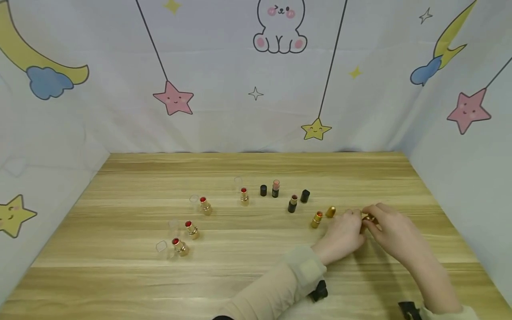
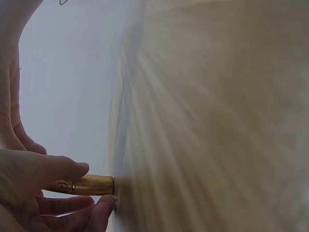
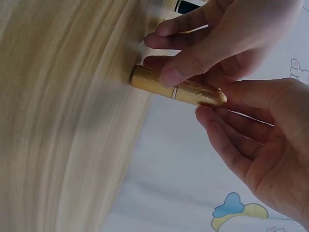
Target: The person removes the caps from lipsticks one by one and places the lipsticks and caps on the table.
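Note:
Both hands meet over a gold lipstick tube (image 3: 153,81) at the right side of the wooden table. My left hand (image 1: 344,233) pinches its lower part between thumb and fingers, the base end close to the tabletop. At the rounded cap end, the thumb and fingertips of my right hand (image 1: 394,231) pinch the tip. The cap sits on the tube, with a thin seam between them in the right wrist view. Just left of the hands stand an uncapped gold lipstick (image 1: 317,220) with an orange-red tip and a pointed gold cap (image 1: 330,212).
Farther left stand a dark lipstick (image 1: 293,204) beside a black cap (image 1: 305,196), and a pink lipstick (image 1: 275,189) beside another black cap (image 1: 263,190). Several red lipsticks (image 1: 206,206) in gold bases, with clear caps (image 1: 161,246), curve across the left. Printed cloth walls (image 1: 216,129) enclose the table.

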A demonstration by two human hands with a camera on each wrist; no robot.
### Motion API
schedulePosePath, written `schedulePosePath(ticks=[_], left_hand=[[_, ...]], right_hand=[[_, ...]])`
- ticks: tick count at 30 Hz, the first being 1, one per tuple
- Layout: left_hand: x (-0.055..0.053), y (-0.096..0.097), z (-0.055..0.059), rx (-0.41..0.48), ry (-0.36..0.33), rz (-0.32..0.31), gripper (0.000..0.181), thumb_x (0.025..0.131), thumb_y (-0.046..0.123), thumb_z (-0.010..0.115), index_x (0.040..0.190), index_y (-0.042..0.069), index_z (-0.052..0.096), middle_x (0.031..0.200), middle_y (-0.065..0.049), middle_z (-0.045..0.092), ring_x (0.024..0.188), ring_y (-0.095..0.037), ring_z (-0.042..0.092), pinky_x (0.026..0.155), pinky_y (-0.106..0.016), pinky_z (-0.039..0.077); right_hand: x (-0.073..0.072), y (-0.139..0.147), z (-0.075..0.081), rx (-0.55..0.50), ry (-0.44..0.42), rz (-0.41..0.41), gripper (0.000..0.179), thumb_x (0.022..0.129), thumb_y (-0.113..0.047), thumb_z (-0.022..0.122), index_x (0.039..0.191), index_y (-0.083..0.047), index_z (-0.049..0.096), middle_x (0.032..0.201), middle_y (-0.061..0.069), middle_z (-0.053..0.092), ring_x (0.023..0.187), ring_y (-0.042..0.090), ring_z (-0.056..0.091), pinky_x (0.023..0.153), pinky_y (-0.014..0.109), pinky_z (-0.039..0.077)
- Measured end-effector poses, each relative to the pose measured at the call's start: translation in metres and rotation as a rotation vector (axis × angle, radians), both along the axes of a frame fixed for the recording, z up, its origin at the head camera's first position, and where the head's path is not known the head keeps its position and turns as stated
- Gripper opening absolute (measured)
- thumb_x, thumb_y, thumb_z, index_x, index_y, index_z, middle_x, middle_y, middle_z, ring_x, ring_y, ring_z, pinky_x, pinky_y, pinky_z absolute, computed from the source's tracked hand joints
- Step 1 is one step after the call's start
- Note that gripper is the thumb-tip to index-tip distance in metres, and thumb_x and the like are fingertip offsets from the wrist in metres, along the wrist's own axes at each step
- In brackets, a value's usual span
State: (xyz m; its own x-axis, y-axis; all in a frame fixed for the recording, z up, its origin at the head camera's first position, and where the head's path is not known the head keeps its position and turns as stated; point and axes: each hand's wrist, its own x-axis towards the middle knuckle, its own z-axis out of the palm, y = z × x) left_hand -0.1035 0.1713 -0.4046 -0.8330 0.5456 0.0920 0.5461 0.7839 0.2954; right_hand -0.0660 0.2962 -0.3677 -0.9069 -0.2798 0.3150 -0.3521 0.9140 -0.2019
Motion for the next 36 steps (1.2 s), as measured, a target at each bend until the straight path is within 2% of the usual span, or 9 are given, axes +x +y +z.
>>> schedulePosePath(ticks=[3,11,13,16,20,23,27,32,36], left_hand=[[-0.001,0.002,0.000,-0.010,0.000,0.006,0.015,0.085,0.025,0.067,0.098,0.019,0.063,0.083,0.008,0.060,0.066,-0.001,0.050,0.049,-0.017,0.036],[-0.002,0.002,-0.001,0.008,-0.019,0.006,0.006,0.088,0.024,0.065,0.091,0.020,0.068,0.077,0.008,0.059,0.061,-0.002,0.045,0.047,-0.017,0.032],[-0.002,0.002,-0.001,0.005,-0.014,-0.001,0.004,0.087,0.023,0.065,0.086,0.020,0.068,0.075,0.008,0.059,0.060,-0.002,0.044,0.047,-0.017,0.032],[-0.001,0.000,0.001,0.019,-0.002,-0.019,0.011,0.086,0.023,0.066,0.076,0.021,0.063,0.069,0.008,0.055,0.056,-0.002,0.042,0.046,-0.017,0.031],[0.004,-0.003,0.007,0.049,0.036,-0.044,0.018,0.084,0.025,0.067,0.070,0.022,0.056,0.063,0.011,0.050,0.051,-0.001,0.041,0.043,-0.016,0.030],[0.010,-0.010,0.016,0.049,0.070,-0.051,0.015,0.084,0.028,0.067,0.075,0.024,0.057,0.065,0.013,0.051,0.052,0.000,0.041,0.043,-0.016,0.029],[0.020,-0.025,0.029,0.032,0.111,-0.056,0.014,0.086,0.033,0.066,0.080,0.024,0.058,0.069,0.014,0.051,0.052,0.001,0.041,0.042,-0.016,0.029],[0.029,-0.048,0.040,0.070,0.147,-0.121,0.014,0.087,0.033,0.066,0.082,0.024,0.056,0.072,0.014,0.049,0.056,0.003,0.040,0.045,-0.012,0.029],[0.033,-0.065,0.043,0.135,0.148,-0.186,0.012,0.088,0.030,0.066,0.084,0.023,0.057,0.074,0.014,0.049,0.060,0.003,0.040,0.050,-0.009,0.028]], right_hand=[[0.000,0.000,-0.003,0.001,0.008,-0.003,0.024,0.080,-0.003,0.072,0.102,0.000,0.067,0.084,0.006,0.068,0.069,0.014,0.061,0.056,0.026,0.048],[0.001,-0.001,-0.010,-0.002,0.061,-0.004,0.022,0.076,-0.002,0.074,0.097,0.000,0.068,0.081,0.005,0.066,0.067,0.011,0.058,0.054,0.024,0.046],[0.001,0.000,-0.011,-0.011,0.067,-0.008,0.022,0.076,-0.001,0.074,0.097,0.000,0.068,0.083,0.006,0.067,0.067,0.013,0.059,0.054,0.026,0.046],[0.005,0.001,-0.010,-0.049,0.072,-0.019,0.021,0.077,-0.001,0.075,0.096,-0.003,0.068,0.086,0.007,0.068,0.069,0.016,0.062,0.056,0.029,0.050],[0.013,0.004,-0.004,-0.135,0.076,-0.035,0.021,0.078,-0.004,0.076,0.097,-0.006,0.069,0.088,0.004,0.069,0.070,0.014,0.063,0.058,0.028,0.052],[0.021,0.006,0.001,-0.216,0.062,-0.051,0.022,0.080,-0.006,0.075,0.100,-0.009,0.069,0.088,0.003,0.071,0.072,0.001,0.060,0.056,0.023,0.049],[0.033,0.006,0.005,-0.350,0.031,-0.066,0.023,0.083,-0.009,0.074,0.104,-0.014,0.069,0.091,-0.005,0.070,0.078,-0.013,0.054,0.062,0.011,0.046],[0.046,0.004,0.005,-0.501,-0.018,-0.045,0.025,0.085,-0.005,0.070,0.108,-0.014,0.068,0.094,-0.020,0.066,0.082,-0.010,0.059,0.074,0.003,0.044],[0.053,0.002,0.003,-0.591,-0.072,0.004,0.027,0.086,0.003,0.065,0.112,-0.008,0.066,0.090,-0.014,0.070,0.083,-0.004,0.063,0.077,0.006,0.047]])
